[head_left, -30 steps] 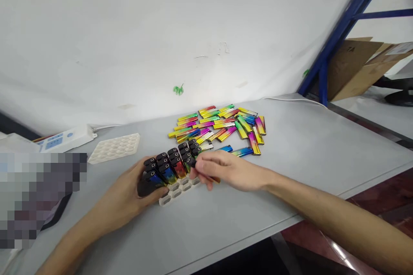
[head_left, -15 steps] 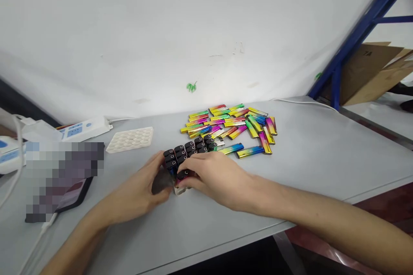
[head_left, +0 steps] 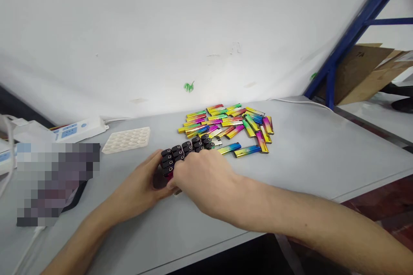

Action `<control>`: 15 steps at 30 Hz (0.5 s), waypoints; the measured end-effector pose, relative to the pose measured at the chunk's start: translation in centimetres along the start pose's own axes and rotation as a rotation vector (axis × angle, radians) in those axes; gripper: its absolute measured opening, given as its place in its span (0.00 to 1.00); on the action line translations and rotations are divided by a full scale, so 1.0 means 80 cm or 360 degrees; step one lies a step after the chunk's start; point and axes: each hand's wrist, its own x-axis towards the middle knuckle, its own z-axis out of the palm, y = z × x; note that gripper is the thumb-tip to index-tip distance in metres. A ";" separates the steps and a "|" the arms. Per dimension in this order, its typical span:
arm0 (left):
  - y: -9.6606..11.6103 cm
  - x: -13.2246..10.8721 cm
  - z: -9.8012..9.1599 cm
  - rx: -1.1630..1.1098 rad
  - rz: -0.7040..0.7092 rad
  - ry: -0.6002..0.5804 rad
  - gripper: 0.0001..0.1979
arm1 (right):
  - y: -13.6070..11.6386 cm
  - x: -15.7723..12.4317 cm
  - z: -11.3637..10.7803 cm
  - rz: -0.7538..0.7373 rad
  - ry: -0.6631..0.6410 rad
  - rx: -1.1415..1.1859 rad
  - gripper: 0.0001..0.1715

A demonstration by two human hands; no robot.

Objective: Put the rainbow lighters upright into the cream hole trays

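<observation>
Several lighters (head_left: 177, 151) stand close together with their black ends up. They are packed in rows on a white holder, of which only a sliver shows at the front. My left hand (head_left: 143, 184) is wrapped round the left side of this block, fingers at the far side and thumb at the near corner. Over the near side of the block, my right hand (head_left: 203, 176) is closed with its knuckles up. Its fingertips point down and are mostly hidden, so what they grip cannot be seen. Loose shiny rainbow-coloured lighters (head_left: 247, 150) lie in a pile behind and to the right.
A white tray with rows of hollows (head_left: 126, 140) lies at the left. Farther left are a power strip (head_left: 72, 131), a blurred-out device (head_left: 60, 184) and white cables. A wall (head_left: 155, 43) backs the grey table (head_left: 309, 154). Cardboard boxes (head_left: 364, 68) stand beyond a blue frame (head_left: 342, 38).
My right hand has rolled over and dropped lower at the block's near side; the black-ended lighter seen between its fingers is now hidden. The left-hand row shows one more black end.
</observation>
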 end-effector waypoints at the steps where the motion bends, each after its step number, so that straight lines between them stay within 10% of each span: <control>1: -0.001 0.000 0.000 0.0025 -0.0028 0.0002 0.18 | 0.005 -0.003 -0.008 0.0049 0.0081 -0.0108 0.09; 8: -0.008 0.002 0.006 0.0208 -0.0100 0.0073 0.31 | 0.117 -0.059 -0.129 0.0853 0.1009 -0.0737 0.23; 15: -0.005 0.003 0.010 0.0100 -0.0079 0.0109 0.39 | 0.234 -0.110 -0.162 0.1579 0.0511 -0.0784 0.23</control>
